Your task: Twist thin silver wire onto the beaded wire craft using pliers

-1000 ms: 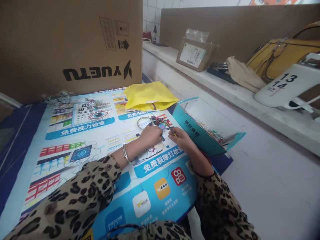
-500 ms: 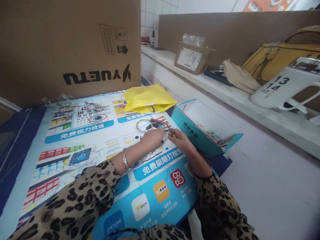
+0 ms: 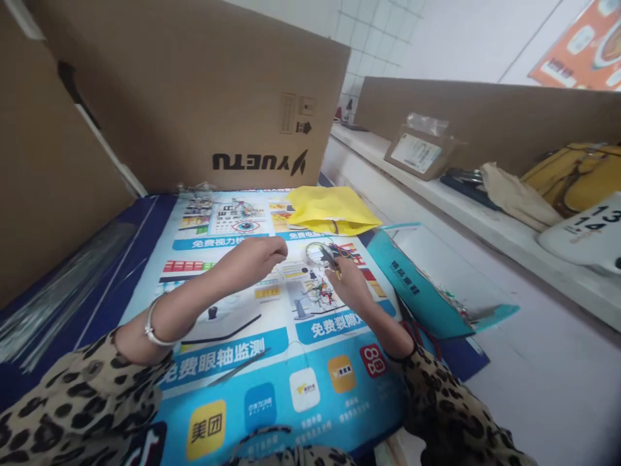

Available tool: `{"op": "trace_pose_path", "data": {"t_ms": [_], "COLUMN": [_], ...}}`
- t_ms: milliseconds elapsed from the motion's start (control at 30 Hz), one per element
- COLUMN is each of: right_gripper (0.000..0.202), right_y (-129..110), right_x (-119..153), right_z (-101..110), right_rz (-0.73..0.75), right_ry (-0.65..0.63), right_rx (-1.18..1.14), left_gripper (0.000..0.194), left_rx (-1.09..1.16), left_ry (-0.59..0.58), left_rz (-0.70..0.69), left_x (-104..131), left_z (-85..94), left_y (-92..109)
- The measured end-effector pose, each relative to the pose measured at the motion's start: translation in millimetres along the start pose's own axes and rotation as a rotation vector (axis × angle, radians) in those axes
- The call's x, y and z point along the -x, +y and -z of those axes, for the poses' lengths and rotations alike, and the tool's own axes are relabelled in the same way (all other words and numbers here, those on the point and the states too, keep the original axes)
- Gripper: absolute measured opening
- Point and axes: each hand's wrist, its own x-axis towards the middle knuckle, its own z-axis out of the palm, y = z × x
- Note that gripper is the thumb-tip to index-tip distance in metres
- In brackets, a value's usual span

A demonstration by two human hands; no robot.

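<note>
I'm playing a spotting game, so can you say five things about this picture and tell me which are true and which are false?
1. The right hand holds a small tool. True.
2. The yellow pouch is inside the teal box. False: it lies outside it, on the printed sheet.
3. A bracelet is on the left wrist. True.
4. The left hand touches the right hand. False: they are apart.
5. The white mug is on the ledge. True.

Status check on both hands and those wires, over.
Left hand pinched, contents unclear. Right hand gripping small tool. Wire tangle beside right hand. Yellow pouch beyond, out of the way.
</note>
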Motion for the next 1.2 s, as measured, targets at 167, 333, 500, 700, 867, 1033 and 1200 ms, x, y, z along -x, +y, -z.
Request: {"op": "trace_pose_path", "data": {"t_ms": [167, 333, 500, 700, 867, 1033, 1200], "right_gripper": [0.015, 0.013, 0.02, 0.018, 0.018, 0.018, 0.018], "right_y": [-41, -32, -50, -129, -152, -154, -152], "right_x": [-6, -1, -3, -22, -32, -37, -41], "right_z": [-24, -20, 9, 4, -26, -45, -57], "right_rz": [0.219, 0.227, 0.169, 0.204, 0.234, 0.197, 0.167], "right_ry": [-0.159, -0.195, -0.159, -0.214, -0.364, -0.285, -0.253], "right_rx": [0.123, 0.209, 0.147, -0.422, -0.674, -0.875, -0.93], "left_gripper": [0.02, 0.019, 0.018, 0.014, 0.01, 0.008, 0.013], "left_rx": [0.032, 0.054, 0.114, 0.111, 0.174, 0.307, 0.291], "left_ry": [0.085, 0.123, 0.12, 0.117, 0.236, 0.344, 0.357], "left_rz": [0.04, 0.034, 0.012, -0.012, 0.007, 0.055, 0.071], "left_x": [31, 42, 45, 50, 53, 49, 47], "left_z": [16.0, 21.6, 22.9, 20.9, 18.4, 12.0, 2.7], "left_y": [-25, -47, -57, -59, -69, -84, -95]}}
